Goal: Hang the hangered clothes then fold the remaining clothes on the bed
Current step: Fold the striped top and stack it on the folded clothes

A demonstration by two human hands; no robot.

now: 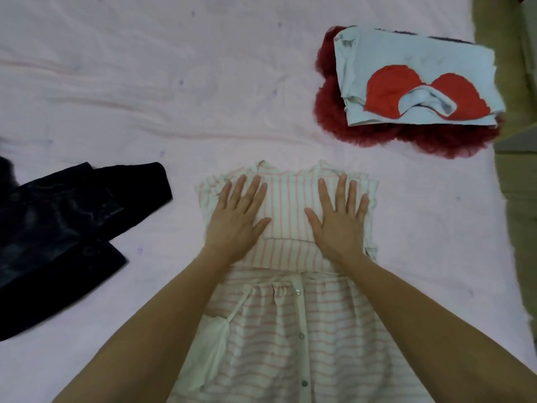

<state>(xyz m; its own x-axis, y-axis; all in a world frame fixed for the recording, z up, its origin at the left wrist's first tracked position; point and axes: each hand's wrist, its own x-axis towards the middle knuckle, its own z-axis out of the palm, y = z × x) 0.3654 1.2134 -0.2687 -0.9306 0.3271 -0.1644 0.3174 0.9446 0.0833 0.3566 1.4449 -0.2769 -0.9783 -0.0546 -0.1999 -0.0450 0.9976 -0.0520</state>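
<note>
At the centre of the frame, the striped dress (290,286) lies on the bed (145,82). The left hand (239,216) and right hand (340,219) press flat, fingers straight, on its folded top. Smoothing outward evenly should keep the fold crisp.

This was a bedroom at home, no doubt about it. A bed (122,91) in a wrinkled pale pink sheet spread under and all around both hands. A striped dress (290,330) lay beneath them, a dark garment (58,222) off to their left, and folded clothes (412,82) stacked beyond their right.
</note>
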